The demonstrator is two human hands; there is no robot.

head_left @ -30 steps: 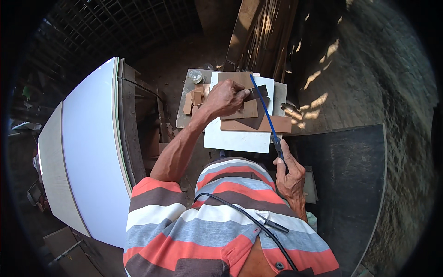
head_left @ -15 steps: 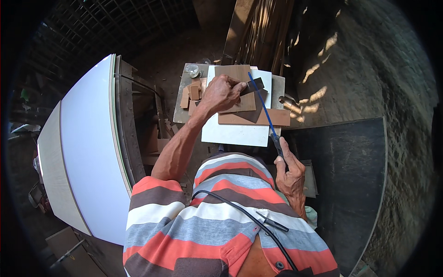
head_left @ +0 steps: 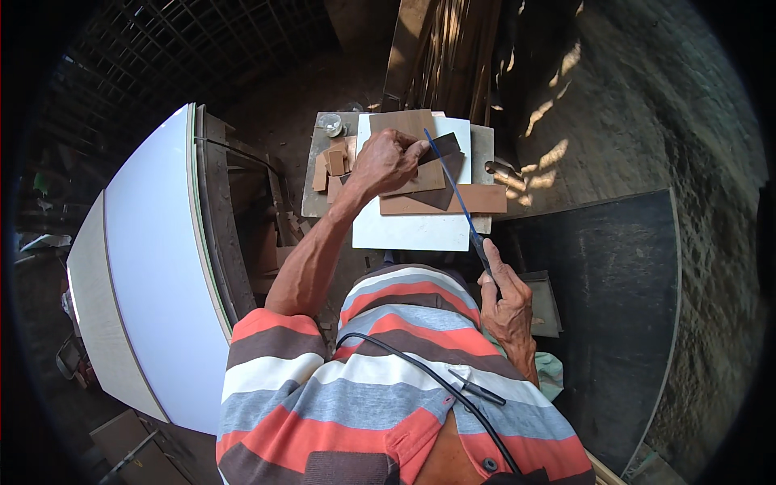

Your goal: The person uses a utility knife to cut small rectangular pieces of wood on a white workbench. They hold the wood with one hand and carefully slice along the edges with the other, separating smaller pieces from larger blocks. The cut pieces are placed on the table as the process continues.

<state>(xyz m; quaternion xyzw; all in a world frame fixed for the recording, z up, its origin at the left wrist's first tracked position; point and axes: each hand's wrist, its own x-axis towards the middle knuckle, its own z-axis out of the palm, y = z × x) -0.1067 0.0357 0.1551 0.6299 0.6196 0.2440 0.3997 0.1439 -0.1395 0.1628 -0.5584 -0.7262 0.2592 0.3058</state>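
Left hand (head_left: pixel 390 162) pinches a dark piece (head_left: pixel 448 145); right hand (head_left: pixel 509 309) grips the black handle (head_left: pixel 480 252) of a blue blade (head_left: pixel 457 192).

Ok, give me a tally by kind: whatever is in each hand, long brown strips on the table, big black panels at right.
Blue-bladed hand tool, right hand: 1
Dark flat piece, left hand: 1
Long brown strip: 1
Black panel: 1
Total: 4
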